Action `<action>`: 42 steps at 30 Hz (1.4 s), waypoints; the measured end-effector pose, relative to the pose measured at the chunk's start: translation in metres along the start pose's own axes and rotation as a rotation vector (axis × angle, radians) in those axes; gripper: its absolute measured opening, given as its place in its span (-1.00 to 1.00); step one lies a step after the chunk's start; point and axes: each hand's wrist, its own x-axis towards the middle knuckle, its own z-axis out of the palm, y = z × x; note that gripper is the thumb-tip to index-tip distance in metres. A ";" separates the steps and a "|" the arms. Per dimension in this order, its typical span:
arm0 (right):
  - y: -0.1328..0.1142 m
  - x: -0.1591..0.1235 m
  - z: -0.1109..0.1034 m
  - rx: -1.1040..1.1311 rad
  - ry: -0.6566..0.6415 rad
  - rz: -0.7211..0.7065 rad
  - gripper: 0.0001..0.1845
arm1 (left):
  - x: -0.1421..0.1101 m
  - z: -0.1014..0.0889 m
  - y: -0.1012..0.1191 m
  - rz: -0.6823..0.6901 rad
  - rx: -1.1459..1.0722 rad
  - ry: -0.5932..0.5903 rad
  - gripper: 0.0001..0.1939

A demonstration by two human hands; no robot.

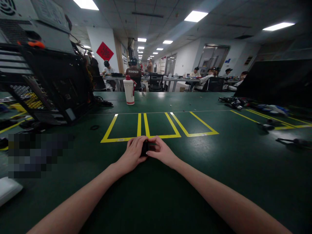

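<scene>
Between my hands is a small black object [144,149], mostly hidden by fingers, so its kind cannot be made out. My left hand [133,151] wraps over its left side, the thumb below. My right hand [161,151] meets its right side with the fingertips on top and the thumb low, leaving a gap inside the curled fingers. Both hands rest low over the green table [156,195], just in front of the yellow tape outlines [162,136].
A white tumbler with a red lid [129,91] stands beyond the tape. An opened black computer case [48,81] rises at left, a black ring [94,127] near it. Cables [236,102] and a dark panel [280,81] lie right. People sit at far tables.
</scene>
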 end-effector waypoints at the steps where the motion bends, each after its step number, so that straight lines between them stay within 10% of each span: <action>1: 0.000 0.000 0.001 0.006 0.000 0.000 -0.60 | 0.000 0.000 0.000 0.002 -0.001 0.002 -0.36; 42: -0.002 -0.003 0.002 -0.061 0.013 -0.007 -0.60 | 0.000 -0.002 0.001 0.004 -0.016 -0.008 -0.37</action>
